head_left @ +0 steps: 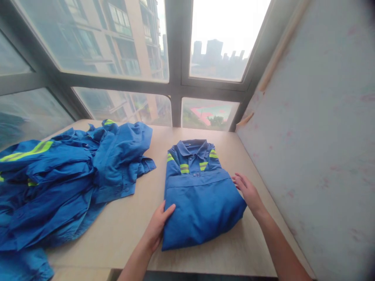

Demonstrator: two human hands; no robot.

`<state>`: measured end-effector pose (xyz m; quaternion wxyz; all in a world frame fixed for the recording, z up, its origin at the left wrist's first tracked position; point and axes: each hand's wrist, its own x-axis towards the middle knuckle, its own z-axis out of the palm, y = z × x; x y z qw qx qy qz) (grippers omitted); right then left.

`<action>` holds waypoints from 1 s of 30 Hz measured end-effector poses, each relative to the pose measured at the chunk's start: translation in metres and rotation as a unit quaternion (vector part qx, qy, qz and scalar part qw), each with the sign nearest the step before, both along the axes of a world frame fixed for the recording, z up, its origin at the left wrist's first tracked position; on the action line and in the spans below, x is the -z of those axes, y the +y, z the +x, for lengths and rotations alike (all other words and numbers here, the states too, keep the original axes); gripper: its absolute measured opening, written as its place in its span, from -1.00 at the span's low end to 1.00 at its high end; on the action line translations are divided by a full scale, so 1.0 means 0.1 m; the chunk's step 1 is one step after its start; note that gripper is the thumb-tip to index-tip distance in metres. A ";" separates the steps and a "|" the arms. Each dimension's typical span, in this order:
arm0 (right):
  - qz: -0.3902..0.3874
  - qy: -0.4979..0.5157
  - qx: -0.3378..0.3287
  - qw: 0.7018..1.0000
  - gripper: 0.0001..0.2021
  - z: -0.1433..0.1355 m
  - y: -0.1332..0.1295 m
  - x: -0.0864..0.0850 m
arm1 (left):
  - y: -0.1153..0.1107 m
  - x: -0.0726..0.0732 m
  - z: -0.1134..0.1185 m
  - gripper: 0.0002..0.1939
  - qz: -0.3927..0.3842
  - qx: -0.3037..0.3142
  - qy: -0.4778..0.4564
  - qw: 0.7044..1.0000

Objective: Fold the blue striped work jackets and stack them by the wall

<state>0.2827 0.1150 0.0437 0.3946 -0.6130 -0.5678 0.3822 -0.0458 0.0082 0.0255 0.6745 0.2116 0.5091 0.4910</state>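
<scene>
A large window (164, 47) with dark frames fills the far side, showing tall buildings outside, and a pale wall panel (322, 117) with faint pink marks runs along the right. Below them a light wooden table (129, 222) spreads across the view. On its left half lies a loose heap of blue work clothes (67, 183) with yellow-green reflective stripes, crumpled and overlapping, reaching off the left edge. To the right of the heap, apart from it, a folded blue shirt (199, 195) lies flat near the table's right side, collar pointing toward the window, striped chest panels showing above a smooth folded lower part. The left hand (156, 226) rests against the shirt's lower left edge, thumb lying on top of the cloth and fingers apparently tucked under or beside the fold, though that part is hidden. The right hand (249, 191) lies open, fingers together and stretched out, touching the shirt's right edge near the upper fold, gripping nothing.
</scene>
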 end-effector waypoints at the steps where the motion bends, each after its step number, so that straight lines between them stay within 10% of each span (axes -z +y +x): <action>1: -0.018 0.030 0.011 0.999 -0.32 0.10 -0.14 0.10 | 0.00 0.02 0.01 -0.42 0.003 -0.005 0.016 1.000; 8: 0.013 0.028 -0.088 0.996 -0.26 0.13 -0.66 0.36 | 0.02 0.13 0.00 -0.46 0.019 -0.028 0.097 0.995; 22: 0.056 -0.381 0.018 0.923 -0.41 -0.03 -0.99 0.44 | 0.06 0.20 0.01 -0.57 0.058 -0.048 0.352 0.933; 25: 0.139 -0.393 0.008 0.909 -0.43 -0.03 -0.91 0.24 | 0.01 0.08 -0.01 -0.47 0.094 -0.056 0.513 0.851; 30: 0.244 -0.377 -0.108 0.887 -0.52 -0.19 -0.61 -0.03 | 0.08 -0.24 0.22 -0.45 0.294 0.008 0.732 0.614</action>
